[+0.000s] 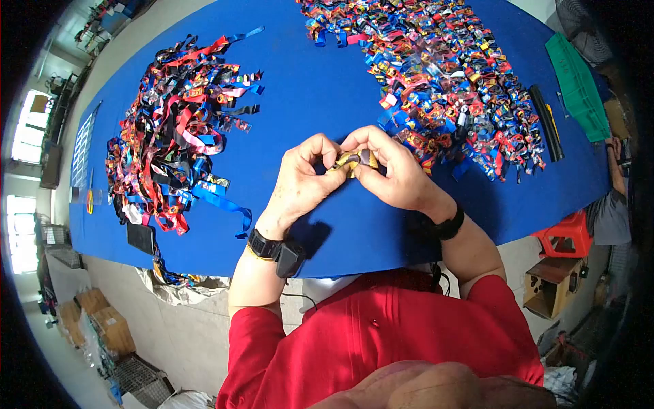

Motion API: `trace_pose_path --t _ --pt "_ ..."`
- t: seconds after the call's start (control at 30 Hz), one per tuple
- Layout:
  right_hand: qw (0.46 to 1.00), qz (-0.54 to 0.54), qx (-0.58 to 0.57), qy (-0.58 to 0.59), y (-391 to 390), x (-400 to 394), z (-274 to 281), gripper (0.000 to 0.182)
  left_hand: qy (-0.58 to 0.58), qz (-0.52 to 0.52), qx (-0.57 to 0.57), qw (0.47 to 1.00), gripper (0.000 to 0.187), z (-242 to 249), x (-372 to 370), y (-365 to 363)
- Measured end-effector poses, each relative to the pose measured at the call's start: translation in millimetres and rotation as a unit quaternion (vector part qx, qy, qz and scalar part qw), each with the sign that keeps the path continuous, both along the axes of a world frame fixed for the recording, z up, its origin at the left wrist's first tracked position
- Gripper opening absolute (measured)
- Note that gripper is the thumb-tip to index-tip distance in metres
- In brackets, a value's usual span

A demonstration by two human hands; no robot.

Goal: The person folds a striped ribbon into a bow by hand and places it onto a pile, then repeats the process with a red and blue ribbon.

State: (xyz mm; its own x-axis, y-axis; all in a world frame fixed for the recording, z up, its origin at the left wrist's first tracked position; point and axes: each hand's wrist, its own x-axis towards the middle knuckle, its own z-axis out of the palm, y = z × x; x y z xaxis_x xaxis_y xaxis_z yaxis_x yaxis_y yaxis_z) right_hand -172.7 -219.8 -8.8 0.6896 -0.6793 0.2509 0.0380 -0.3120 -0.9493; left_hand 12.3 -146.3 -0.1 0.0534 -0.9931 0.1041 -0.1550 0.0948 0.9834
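Both hands meet over the blue table (300,88), close to its near edge. Between their fingertips is a small rolled or folded strap (359,161), yellow with dark patches. My left hand (304,175) pinches its left end with thumb and forefinger. Curled over the right side of the same strap is my right hand (395,170), thumb below and fingers above. The fingers hide part of the strap. To the left lies a tangled heap of loose colourful straps (180,129). A wide spread of small rolled straps (443,75) lies right and beyond my hands.
A green plastic crate (578,88) sits at the right edge, near black bars (547,126). A dark flat rectangular object (141,238) lies at the near left edge. Below right are a red stool (567,235) and an open box (553,286). Another person's sleeve (610,217) shows at right.
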Motion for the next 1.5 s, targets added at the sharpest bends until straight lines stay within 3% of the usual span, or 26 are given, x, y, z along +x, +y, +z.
trace_pose_path --t 0.23,0.4,0.8,1.1,1.5 --pt "0.999 0.016 0.039 0.009 0.4 -0.4 6.3 0.027 0.008 -0.022 0.019 1.0 0.029 -1.8 4.0 0.9" --pt "0.999 -0.009 -0.019 0.033 3.1 -0.2 11.2 0.025 0.045 -0.041 0.04 0.997 0.032 0.0 7.1 1.0" --pt "0.997 0.014 0.069 0.03 -0.1 -2.5 3.5 0.025 0.103 -0.038 0.033 0.993 0.031 -3.7 6.4 -1.9" --pt "0.995 0.033 0.096 -0.008 -2.7 0.0 -9.6 0.021 0.011 0.004 -0.056 0.998 0.029 -5.1 -0.5 -0.5" --pt "0.974 0.071 0.211 -0.035 -1.1 0.5 -0.4 0.02 -0.041 0.057 -0.078 0.994 0.028 -14.3 -4.6 -1.0"
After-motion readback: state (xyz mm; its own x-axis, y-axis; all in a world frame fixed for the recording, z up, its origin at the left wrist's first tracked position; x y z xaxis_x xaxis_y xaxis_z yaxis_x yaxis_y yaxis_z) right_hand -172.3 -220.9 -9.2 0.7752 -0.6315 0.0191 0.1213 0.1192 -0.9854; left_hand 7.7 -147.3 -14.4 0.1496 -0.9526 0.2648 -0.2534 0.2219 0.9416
